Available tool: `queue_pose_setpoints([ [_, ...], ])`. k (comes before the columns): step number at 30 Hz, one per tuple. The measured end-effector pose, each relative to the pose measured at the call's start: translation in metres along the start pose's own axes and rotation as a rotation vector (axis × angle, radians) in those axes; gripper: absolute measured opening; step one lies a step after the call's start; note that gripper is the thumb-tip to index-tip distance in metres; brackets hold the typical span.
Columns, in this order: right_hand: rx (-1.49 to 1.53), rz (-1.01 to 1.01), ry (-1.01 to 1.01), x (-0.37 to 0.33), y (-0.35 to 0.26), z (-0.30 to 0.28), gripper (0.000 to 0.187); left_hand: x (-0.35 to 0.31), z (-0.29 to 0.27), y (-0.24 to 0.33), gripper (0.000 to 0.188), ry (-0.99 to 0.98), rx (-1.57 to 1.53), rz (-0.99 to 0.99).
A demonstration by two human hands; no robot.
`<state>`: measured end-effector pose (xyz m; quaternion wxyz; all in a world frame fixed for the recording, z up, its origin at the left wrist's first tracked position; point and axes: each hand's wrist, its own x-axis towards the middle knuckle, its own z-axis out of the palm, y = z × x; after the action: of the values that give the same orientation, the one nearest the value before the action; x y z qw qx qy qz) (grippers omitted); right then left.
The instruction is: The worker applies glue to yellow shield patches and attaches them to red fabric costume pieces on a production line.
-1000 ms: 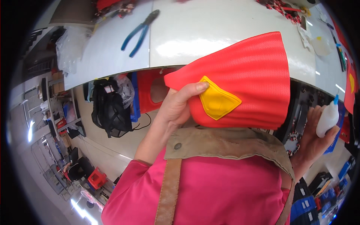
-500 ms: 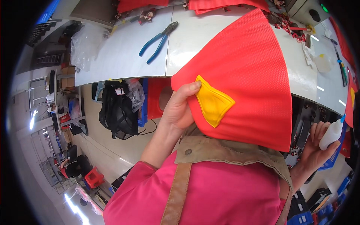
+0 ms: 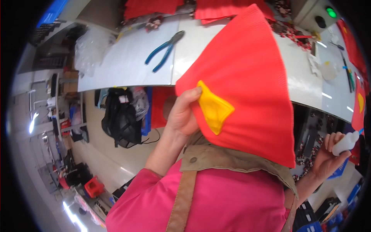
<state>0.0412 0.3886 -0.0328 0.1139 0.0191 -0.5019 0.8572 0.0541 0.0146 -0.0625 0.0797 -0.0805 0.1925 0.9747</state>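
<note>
My left hand [image 3: 184,113] pinches the left edge of a large red, ribbed, fan-shaped soft sheet [image 3: 247,77], its thumb beside a yellow patch. That yellow curved piece [image 3: 215,109] lies on the sheet's surface near its lower left. The sheet is held up in front of my apron, above the bench's near edge. Off to the right, my right hand [image 3: 327,156] is closed round a small white squeeze bottle [image 3: 345,143] with a blue tip, tilted up and to the right, apart from the sheet.
Blue-handled pliers [image 3: 165,52] lie on the white bench [image 3: 127,69]. A clear plastic bag [image 3: 91,52] rests at its left end. More red sheets [image 3: 220,9] and small figures [image 3: 154,23] are at the back. A black backpack [image 3: 121,116] stands below the bench.
The red sheet has shifted slightly left and its right side hangs lower. My right hand with the bottle has moved slightly right. Both hands keep their hold.
</note>
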Motion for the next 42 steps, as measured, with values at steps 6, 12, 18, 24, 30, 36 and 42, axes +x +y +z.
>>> queue_pose_setpoints([
  [6, -0.166, -0.09, 0.22, 0.028, 0.041, -0.013, 0.043, -0.016, -0.018, 0.012, 0.042, 0.161, 0.29, 0.095],
  [12, -0.657, -0.167, 0.368, 0.067, -0.005, -0.03, 0.032, 0.02, -0.001, -0.012, 0.045, 0.213, 0.411, 0.146],
  [18, -1.248, -0.186, 0.273, 0.132, 0.023, -0.061, 0.039, 0.022, -0.002, -0.013, 0.044, 0.239, 0.496, 0.169],
  [24, -1.172, -0.197, 0.315, 0.164, 0.03, -0.069, 0.046, 0.032, 0.002, -0.021, 0.045, 0.231, 0.517, 0.126],
  [30, -1.196, -0.444, 0.395, 0.124, 0.022, -0.042, 0.052, 0.035, 0.003, -0.019, 0.045, 0.228, 0.503, 0.124],
  [36, -1.176, -0.323, 0.085, 0.097, 0.041, 0.005, 0.071, 0.039, 0.002, -0.022, 0.047, 0.145, 0.524, 0.11],
  [42, -1.231, -0.315, -0.013, 0.105, 0.057, 0.01, 0.074, 0.028, -0.004, -0.013, 0.048, 0.175, 0.427, 0.072],
])
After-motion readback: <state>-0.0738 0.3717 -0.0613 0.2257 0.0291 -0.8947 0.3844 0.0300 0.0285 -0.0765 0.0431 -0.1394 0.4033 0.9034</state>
